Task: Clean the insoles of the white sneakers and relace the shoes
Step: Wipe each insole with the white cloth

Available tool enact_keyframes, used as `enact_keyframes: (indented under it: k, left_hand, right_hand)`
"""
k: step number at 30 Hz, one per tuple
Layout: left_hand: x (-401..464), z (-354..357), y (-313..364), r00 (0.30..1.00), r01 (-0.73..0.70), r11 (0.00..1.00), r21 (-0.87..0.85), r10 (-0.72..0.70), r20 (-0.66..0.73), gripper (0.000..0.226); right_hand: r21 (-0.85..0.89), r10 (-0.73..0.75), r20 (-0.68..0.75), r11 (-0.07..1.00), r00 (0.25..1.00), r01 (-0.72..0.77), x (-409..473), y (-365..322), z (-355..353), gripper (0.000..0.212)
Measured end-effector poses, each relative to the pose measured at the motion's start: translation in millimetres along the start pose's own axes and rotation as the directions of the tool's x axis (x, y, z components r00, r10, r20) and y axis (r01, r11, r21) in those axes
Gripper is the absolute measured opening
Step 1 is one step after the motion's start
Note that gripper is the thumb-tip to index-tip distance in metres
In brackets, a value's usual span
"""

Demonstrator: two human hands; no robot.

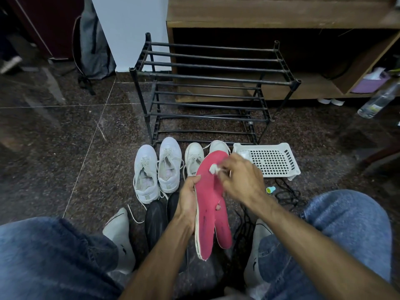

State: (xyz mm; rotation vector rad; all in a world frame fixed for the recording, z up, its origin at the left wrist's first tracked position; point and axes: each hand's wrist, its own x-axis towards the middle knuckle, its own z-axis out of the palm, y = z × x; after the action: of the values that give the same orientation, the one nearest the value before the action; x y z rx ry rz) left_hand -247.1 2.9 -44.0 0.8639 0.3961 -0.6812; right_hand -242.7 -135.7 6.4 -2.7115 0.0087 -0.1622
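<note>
Two pink insoles [206,204] stand upright, held together in my left hand [187,200], whose fingers curl round their left edge. My right hand [240,177] pinches a small white wad [214,169] against the upper part of the front insole. Behind them on the floor sit two white sneakers [194,158] with loose laces, partly hidden by the insoles. Left of these stands another pair of white sneakers [157,167].
A black shoe rack [207,92] stands behind the shoes. A white perforated tray [270,161] lies to the right, with black cords and a small blue-yellow cap [271,189] near it. Black shoes [155,221] sit between my socked feet. A clear bottle [377,102] is far right.
</note>
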Motion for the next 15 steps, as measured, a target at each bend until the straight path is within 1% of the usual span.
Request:
enact_keyframes:
  k: [1,3,6,9,12,15]
  left_hand:
    - [-0.1,0.9,-0.6,1.0,-0.013,1.0,0.026,0.013,-0.017,0.054]
    - [-1.6,1.8,-2.2,0.998,-0.036,0.996,0.076,0.04,-0.045,0.055]
    - [-4.1,2.2,-0.9,0.998,-0.047,0.994,0.099,0.051,-0.036,0.057]
    - [-5.6,2.7,-0.1,0.999,-0.043,0.995,0.095,0.044,-0.008,0.056]
    - [-4.7,0.4,-2.0,0.999,-0.033,0.997,0.071,0.032,0.013,0.052]
    - [-4.9,1.3,-1.6,0.999,-0.01,0.998,0.056,0.007,0.045,0.048]
  right_hand:
    - [0.009,0.054,-0.033,0.999,0.998,-0.054,9.1,2.6,-3.0,0.017]
    - [0.026,0.149,-0.042,0.989,0.988,-0.148,24.4,6.8,-6.6,0.014]
    - [0.081,0.193,-0.025,0.978,0.981,-0.191,31.5,9.0,-4.4,0.012]
    - [0.196,0.238,-0.049,0.955,0.97,-0.224,33.4,10.5,-5.3,0.015]
    - [0.275,0.209,-0.004,0.94,0.978,-0.2,33.7,12.0,-7.1,0.014]
    - [0.281,0.134,0.062,0.949,0.989,-0.146,30.9,11.9,-5.2,0.009]
